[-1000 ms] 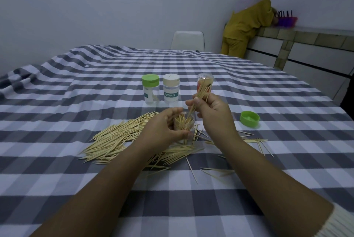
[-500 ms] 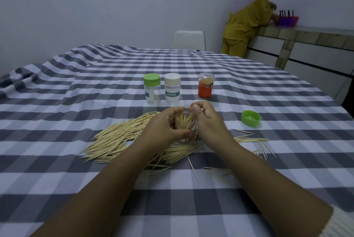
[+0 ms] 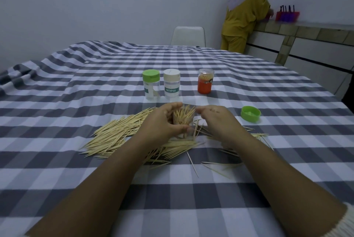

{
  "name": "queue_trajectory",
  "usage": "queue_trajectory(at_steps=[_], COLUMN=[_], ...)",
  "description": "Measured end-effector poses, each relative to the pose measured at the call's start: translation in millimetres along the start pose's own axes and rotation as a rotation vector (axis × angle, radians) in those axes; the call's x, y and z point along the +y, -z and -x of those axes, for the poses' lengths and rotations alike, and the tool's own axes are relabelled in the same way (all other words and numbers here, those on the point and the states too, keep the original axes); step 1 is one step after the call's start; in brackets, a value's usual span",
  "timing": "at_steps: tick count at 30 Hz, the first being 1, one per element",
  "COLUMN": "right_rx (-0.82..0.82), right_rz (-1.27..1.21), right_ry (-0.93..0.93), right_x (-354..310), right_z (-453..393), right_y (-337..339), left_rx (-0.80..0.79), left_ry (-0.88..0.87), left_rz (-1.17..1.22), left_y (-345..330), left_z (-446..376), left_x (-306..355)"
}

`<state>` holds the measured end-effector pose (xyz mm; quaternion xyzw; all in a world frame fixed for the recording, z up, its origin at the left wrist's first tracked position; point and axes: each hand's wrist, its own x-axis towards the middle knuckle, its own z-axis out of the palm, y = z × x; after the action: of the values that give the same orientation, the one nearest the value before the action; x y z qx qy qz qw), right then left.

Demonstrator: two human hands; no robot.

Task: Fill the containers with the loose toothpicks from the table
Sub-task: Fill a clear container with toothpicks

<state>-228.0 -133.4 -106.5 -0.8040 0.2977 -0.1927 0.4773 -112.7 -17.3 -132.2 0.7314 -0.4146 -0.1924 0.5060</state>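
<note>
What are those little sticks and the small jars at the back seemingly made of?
The loose toothpicks look like pale, matte wood or bamboo: thin, straw-coloured, pointed. The green-lidded jar and cream-lidded jar seem to be clear glossy plastic with opaque plastic caps; the contents show through. The orange container appears similar.

The bench is covered by a matt woven cloth (image 3: 95, 87) in grey and white checks (creased toward the far left corner). The toothpicks (image 3: 115, 137) are seen as pale, bare wood, matt and smooth. Clear, glossy plastic forms the container (image 3: 183, 121) and the jars (image 3: 151, 88); smooth green plastic forms the loose lid (image 3: 251, 114). The chair (image 3: 188, 35) is of white, smooth plastic.
</note>
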Motion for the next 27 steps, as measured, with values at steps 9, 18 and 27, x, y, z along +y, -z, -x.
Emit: queue_trajectory(at_steps=[9, 18, 27], right_rx=[-0.46, -0.418, -0.314], right_rz=[0.556, 0.837, 1.083], right_ry=[0.261, 0.473, 0.482], right_x=[7.4, 4.8, -1.8], right_z=[7.6, 14.8, 16.9], right_y=[2.7, -20.4, -21.5], left_rx=[0.039, 0.041, 0.034], left_ry=[0.03, 0.027, 0.028], left_rz=[0.022, 0.02, 0.027], left_y=[15.4, 16.3, 16.3], left_z=[-0.8, -2.1, -3.3], left_x=[-1.9, -2.6, -3.7])
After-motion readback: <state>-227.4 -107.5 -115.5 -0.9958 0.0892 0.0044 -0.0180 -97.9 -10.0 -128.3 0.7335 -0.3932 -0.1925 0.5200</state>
